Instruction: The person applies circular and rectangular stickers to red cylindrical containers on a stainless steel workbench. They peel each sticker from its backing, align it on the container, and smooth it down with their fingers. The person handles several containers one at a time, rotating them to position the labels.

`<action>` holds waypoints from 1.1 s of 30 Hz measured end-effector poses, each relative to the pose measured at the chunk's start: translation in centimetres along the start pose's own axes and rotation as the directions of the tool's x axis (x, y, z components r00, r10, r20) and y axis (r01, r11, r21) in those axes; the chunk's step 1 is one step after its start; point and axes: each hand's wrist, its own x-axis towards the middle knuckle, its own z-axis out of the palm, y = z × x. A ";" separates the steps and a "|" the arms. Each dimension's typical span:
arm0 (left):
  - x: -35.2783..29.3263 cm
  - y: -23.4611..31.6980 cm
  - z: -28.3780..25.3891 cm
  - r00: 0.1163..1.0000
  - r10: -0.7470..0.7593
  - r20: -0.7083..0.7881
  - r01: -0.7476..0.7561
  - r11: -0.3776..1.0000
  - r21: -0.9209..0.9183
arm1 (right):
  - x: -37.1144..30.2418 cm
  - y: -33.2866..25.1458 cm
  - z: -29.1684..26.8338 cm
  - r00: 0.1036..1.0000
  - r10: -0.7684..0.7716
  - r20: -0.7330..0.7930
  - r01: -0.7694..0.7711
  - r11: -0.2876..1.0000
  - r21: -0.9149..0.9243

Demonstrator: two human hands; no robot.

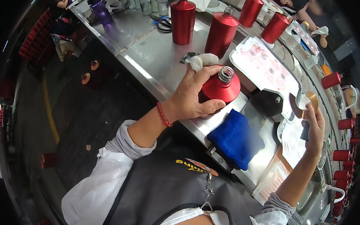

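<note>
My left hand is wrapped round the shoulder of a red metallic bottle with an open clear glass neck, upright at the steel table's near edge. A wad of white cloth with a dark green end lies against the fingers of this hand; whether they hold it is unclear. My right hand is raised at the right, its thumb and fingers pinched at the lower edge of a thin gold-coloured piece. Something dark shows below those fingers, too small to make out. A folded blue cloth lies between my hands.
Red bottles stand behind the held one, beside black-handled scissors. A lit white tray with pink printed sheets lies beyond. A conveyor with several red bottles curves along the right. A purple bottle stands far left. Co-workers sit across.
</note>
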 end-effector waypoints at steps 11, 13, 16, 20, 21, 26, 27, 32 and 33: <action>2.0 -0.3 -1.8 0.953 -0.198 0.230 0.303 0.660 -0.688 | -1.8 -4.6 9.1 0.983 -0.112 0.149 0.057 0.943 0.328; 2.6 -1.6 -3.0 0.966 0.008 0.258 0.080 0.941 -0.329 | -2.2 -5.3 9.2 0.980 -0.119 0.157 0.059 0.938 0.341; 0.9 0.1 -0.6 0.994 -0.105 0.001 0.105 0.994 -0.004 | -2.3 -6.1 9.5 0.971 -0.152 0.186 0.073 0.925 0.372; 1.7 -0.9 0.1 0.957 -0.221 0.186 0.289 0.716 -0.636 | -2.0 -7.4 11.0 0.965 -0.163 0.207 0.080 0.929 0.360; 2.3 -1.0 -0.7 0.936 -0.199 0.292 0.353 0.516 -0.780 | -1.8 -7.8 11.4 0.962 -0.177 0.208 0.095 0.932 0.350; 2.7 -1.8 -1.5 0.919 -0.142 0.367 0.389 0.467 -0.794 | -1.0 -10.2 13.4 0.927 -0.300 0.223 0.235 0.932 0.278; 2.4 -1.4 -1.6 0.918 -0.202 0.340 0.396 0.477 -0.785 | -0.9 -11.1 14.1 0.914 -0.342 0.217 0.280 0.921 0.270; 0.9 0.1 -1.0 0.960 -0.236 0.148 0.237 0.413 -0.879 | -2.1 -13.9 17.3 0.874 -0.422 0.240 0.251 0.815 0.522; 0.7 0.4 -0.8 0.974 -0.199 0.108 0.176 0.368 -0.913 | -2.5 -13.5 17.4 0.886 -0.388 0.253 0.227 0.841 0.491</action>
